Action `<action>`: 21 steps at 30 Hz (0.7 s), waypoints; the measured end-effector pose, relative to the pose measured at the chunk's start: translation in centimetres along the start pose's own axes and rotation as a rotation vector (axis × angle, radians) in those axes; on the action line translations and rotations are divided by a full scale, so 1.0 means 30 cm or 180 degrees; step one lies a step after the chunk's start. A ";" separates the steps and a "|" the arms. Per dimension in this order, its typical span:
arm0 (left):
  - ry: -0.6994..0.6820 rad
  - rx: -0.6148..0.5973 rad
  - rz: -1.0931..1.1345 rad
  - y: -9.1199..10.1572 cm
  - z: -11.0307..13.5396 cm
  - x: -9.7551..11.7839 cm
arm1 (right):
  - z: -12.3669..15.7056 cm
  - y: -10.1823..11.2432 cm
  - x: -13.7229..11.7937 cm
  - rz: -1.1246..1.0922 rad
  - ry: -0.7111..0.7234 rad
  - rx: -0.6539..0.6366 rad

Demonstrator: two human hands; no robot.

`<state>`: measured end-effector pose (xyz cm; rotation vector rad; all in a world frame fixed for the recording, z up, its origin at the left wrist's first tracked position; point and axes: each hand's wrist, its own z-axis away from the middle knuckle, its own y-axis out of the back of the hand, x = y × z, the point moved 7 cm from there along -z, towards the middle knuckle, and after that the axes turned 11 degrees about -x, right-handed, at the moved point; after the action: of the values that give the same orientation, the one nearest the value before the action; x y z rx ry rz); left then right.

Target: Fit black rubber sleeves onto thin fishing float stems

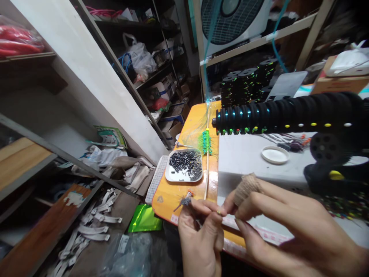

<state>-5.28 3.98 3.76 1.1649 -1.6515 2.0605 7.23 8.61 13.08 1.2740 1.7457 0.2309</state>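
Over the front edge of the table, my left hand (201, 227) is closed, thumb and forefinger pinching a tiny piece with a yellow-green tip (219, 212). A grey tufted bundle (186, 201) with orange ends sticks out past its fingers; how it is held is hidden. My right hand (276, 215), one finger wrapped in tan cloth tape (247, 188), is also closed, its fingertips meeting the left ones. Whatever it grips is too small to make out. Beyond them, a white tray (181, 179) holds many small black and grey tubes.
An upright thin stick (206, 169) carries green bristly pieces (205, 142) and fine blue strands. To the right, a long black ridged roller (282, 111) with coloured dots overhangs a round white lid (275, 155). A fan (230, 19) stands behind; shelves (161, 73) are at left.
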 end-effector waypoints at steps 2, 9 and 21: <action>-0.0005 0.0008 -0.0016 -0.003 -0.001 0.001 | -0.001 0.000 -0.003 0.0015 0.0012 0.0021; -0.0334 0.0146 -0.0596 0.018 0.000 0.038 | -0.038 0.008 0.014 -0.0212 -0.0030 -0.0142; -0.0674 -0.0925 -0.0655 -0.030 -0.002 0.075 | -0.037 -0.004 0.009 -0.0021 -0.0043 -0.0149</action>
<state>-6.18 3.70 5.99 1.4178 -1.7659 1.5581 6.29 9.16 13.46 1.2332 1.7231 0.2575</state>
